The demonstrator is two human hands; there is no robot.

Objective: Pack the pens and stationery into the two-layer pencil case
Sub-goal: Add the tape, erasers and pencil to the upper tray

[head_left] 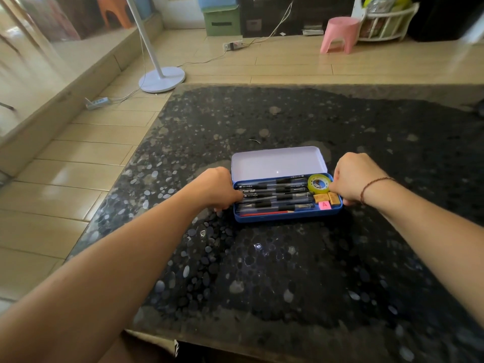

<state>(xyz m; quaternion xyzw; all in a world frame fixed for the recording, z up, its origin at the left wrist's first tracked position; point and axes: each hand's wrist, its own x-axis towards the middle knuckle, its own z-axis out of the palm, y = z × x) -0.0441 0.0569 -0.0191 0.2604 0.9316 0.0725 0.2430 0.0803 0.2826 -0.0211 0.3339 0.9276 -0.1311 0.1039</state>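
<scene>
A blue tin pencil case (285, 217) lies open on the dark pebble-patterned table (262, 271), its pale lid (277, 162) tipped back. Inside lie several black pens (272, 196), a red pencil (264, 213), a yellow tape roll (318, 183), two orange erasers (327, 197) and a pink tag marked A (324, 204). My left hand (218, 188) grips the case's left end, fingers curled at the rim. At the right end, my right hand (352, 178) holds the case beside the tape roll; a braided cord circles that wrist.
The table's left edge drops to a tiled floor with a white lamp stand (161, 79), cables and a power strip (97, 102). Beyond the table's far edge stand a pink stool (340, 34), a green box (222, 22) and a white rack (387, 22).
</scene>
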